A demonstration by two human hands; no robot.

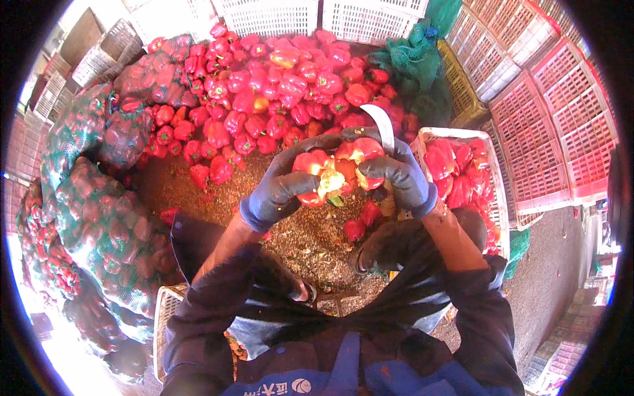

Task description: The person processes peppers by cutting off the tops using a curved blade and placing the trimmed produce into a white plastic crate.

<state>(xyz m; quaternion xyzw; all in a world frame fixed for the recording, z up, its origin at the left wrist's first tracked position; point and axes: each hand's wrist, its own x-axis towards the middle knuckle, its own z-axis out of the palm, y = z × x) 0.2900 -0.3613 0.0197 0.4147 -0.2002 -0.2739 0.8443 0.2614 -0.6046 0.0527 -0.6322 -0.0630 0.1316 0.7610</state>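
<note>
"One pepper point(309, 164), broken open: where is it?"

"Between my left hand point(276, 183), gripping its left part, and my right hand point(404, 173), gripping its right; whether the parts join, I cannot tell."

"And the knife point(382, 122)?"

"In my right hand too, the curved blade pointing up and away from me; its handle is hidden."

"What holds the other peppers point(460, 173)?"

"The white crate point(500, 198) beside my right forearm point(456, 239) is full of them. At my left, green mesh bags point(109, 228) bulge with more, and a loose pile point(264, 92) lies on the floor point(175, 185) ahead."

"The stacked crates point(531, 125) at far right?"

"Red and white; I cannot tell what's inside."
</note>
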